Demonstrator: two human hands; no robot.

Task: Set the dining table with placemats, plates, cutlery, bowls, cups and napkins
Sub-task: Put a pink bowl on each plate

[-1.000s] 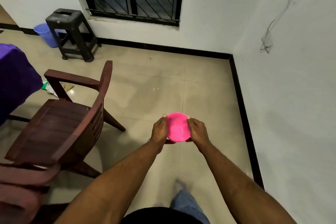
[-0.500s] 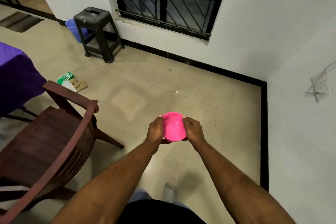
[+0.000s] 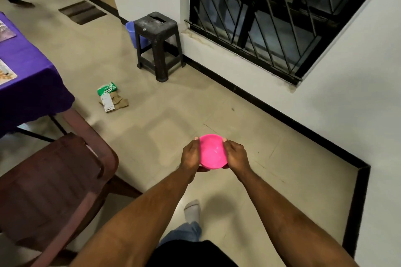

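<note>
Pink bowl (image 3: 212,152) sits between both hands, held out in front of the person above the tiled floor (image 3: 173,104), its open side facing up and toward the camera. The left hand (image 3: 191,154) wraps the bowl's left side: its thumb lies along the rim with the tip reaching the far edge, and the other fingers curl underneath, where a fingertip shows below the bowl's near edge. The right hand (image 3: 235,155) mirrors it on the right side, thumb tip at the far rim and the remaining fingers tucked beneath the bowl, mostly hidden. Neither hand's fingers are spread; they are bent close round the bowl's wall.

To the left stands the table under a purple cloth (image 3: 28,76), well apart from the bowl, with the edges of two placemats (image 3: 6,71) showing on it. A dark brown chair (image 3: 54,180) stands near the table's corner, between it and the person. Farther off, a black plastic stool (image 3: 157,43) stands by the wall below a barred window (image 3: 271,13), with a blue bucket (image 3: 132,32) partly hidden behind it. A green packet and some brown paper (image 3: 110,96) lie on the floor between stool and table. A socked foot (image 3: 192,209) shows below the forearms.
</note>
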